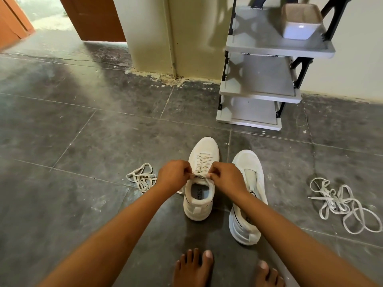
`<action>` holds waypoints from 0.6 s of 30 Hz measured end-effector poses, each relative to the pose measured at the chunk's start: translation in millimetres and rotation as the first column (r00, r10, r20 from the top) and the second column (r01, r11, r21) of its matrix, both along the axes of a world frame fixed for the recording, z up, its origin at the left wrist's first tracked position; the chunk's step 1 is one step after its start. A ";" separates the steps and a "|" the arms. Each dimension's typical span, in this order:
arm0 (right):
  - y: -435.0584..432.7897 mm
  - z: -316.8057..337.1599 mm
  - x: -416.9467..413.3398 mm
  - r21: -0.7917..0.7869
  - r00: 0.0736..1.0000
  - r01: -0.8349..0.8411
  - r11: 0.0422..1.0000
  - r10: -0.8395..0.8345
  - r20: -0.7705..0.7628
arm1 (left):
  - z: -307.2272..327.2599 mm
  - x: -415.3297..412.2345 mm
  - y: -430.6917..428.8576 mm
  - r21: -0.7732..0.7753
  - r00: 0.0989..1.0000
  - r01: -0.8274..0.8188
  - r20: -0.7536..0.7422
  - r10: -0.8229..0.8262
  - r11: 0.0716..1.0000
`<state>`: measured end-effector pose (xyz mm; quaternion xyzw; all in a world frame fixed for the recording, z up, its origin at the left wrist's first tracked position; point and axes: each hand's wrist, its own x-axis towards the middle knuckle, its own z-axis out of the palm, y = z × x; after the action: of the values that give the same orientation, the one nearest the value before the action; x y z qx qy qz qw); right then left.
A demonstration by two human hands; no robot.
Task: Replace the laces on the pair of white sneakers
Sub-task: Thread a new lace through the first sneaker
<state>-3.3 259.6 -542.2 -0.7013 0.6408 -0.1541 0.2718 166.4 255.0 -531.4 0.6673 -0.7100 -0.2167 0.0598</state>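
Pinching lace ends (200, 175) at laced sneaker (200, 183), left hand (174, 177) and right hand (227, 177) both closed, unlaced sneaker (248, 195) just right of it, loose laces (142, 179) left, tangled laces (344, 206) far right, on floor (83, 141).

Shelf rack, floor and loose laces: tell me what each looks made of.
Shelf rack: grey shelves look like moulded plastic, smooth and matte, with thin lipped edges; the black side frame could be plastic or metal.
Floor: dark stone-like or ceramic tiles, dull and scuffed, with visible grout lines.
Loose laces: flat woven fabric, off-white, lying limp in soft loops.
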 end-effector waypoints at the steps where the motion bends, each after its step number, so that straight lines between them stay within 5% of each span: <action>1: -0.7 0.1 -2.5 0.010 1.000 0.002 1.000 -0.002 -0.001 | 2.7 1.9 -1.1 -0.020 0.999 0.028 0.036 -0.027 0.999; 9: -3.4 -6.8 -22.5 0.127 0.991 -0.064 0.990 0.078 -0.108 | 5.7 20.5 0.2 0.010 0.984 0.051 0.170 -0.052 0.999; 18: -5.8 -6.3 -23.4 0.145 0.992 -0.118 0.982 0.124 -0.033 | 7.4 16.2 -4.1 0.064 0.996 0.017 0.089 -0.023 0.998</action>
<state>-26.6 253.8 -548.5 -0.7207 0.6120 -0.0760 0.3167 182.6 250.9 -524.0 0.6708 -0.7115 -0.2092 0.0045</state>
